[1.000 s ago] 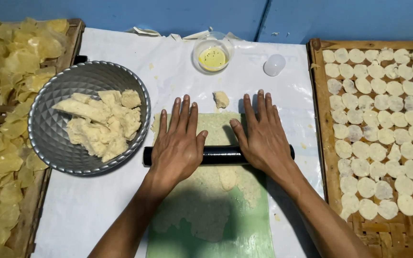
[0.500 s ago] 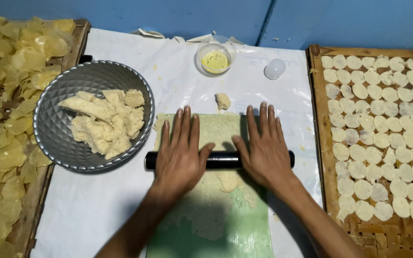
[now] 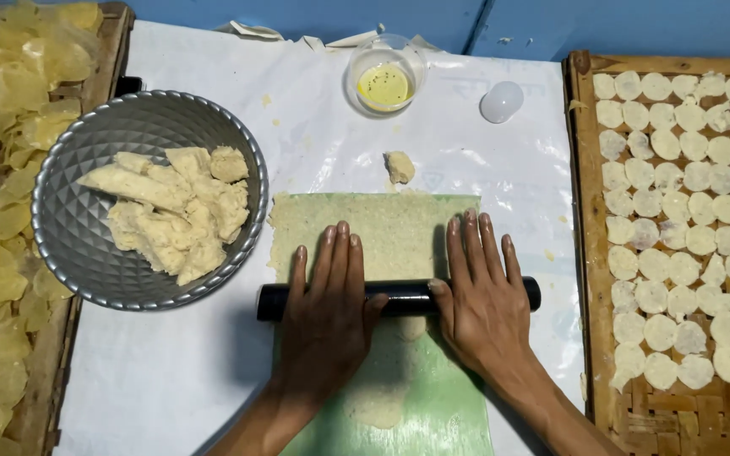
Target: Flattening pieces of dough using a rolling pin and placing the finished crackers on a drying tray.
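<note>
A black rolling pin (image 3: 403, 298) lies across a green sheet (image 3: 433, 397) covered with thin pale dough (image 3: 382, 224). My left hand (image 3: 329, 308) presses flat on the pin's left part, fingers spread and pointing away. My right hand (image 3: 482, 295) presses flat on the pin's right part in the same way. Beyond the pin the dough is rolled out to the sheet's far edge. A small lump of dough (image 3: 399, 167) sits just past that edge on the white plastic cover (image 3: 171, 380).
A metal bowl (image 3: 78, 245) with chunks of dough stands at the left. A woven tray (image 3: 601, 371) of small pale dough discs fills the right. Yellow chips (image 3: 2, 211) lie in a tray at far left. A small bowl of yellow oil (image 3: 384, 83) and a white lid (image 3: 501, 101) sit behind.
Both hands and the rolling pin have moved slightly toward me along the green sheet, leaving more flattened dough showing beyond the pin.
</note>
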